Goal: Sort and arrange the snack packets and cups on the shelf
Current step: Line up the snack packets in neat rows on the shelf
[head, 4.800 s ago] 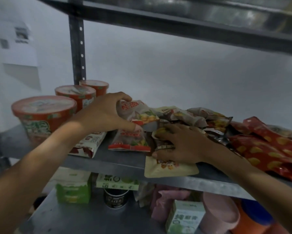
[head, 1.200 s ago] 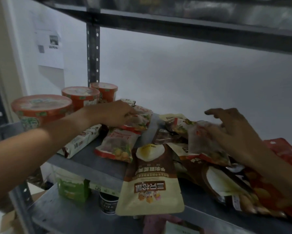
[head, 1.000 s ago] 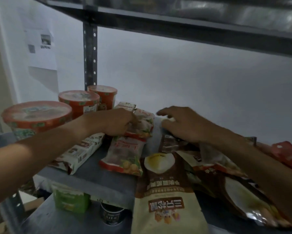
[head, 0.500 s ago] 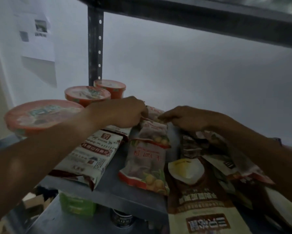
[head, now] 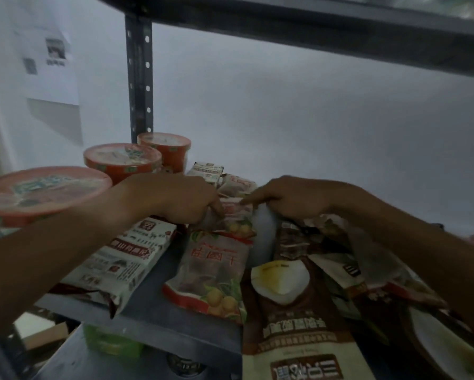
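Partly sorted: three orange noodle cups [head: 122,160] lined up at shelf [head: 159,311] left, longan packets [head: 212,270] in a row mid-shelf where left hand [head: 175,198] and right hand [head: 290,198] both pinch the middle one, brown pouches [head: 293,311] right still heaped.

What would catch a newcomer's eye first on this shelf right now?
Both hands meet mid-shelf: the left hand and right hand pinch a small fruit packet. Three orange cups line the left side, and a big brown egg pouch overhangs the front edge.
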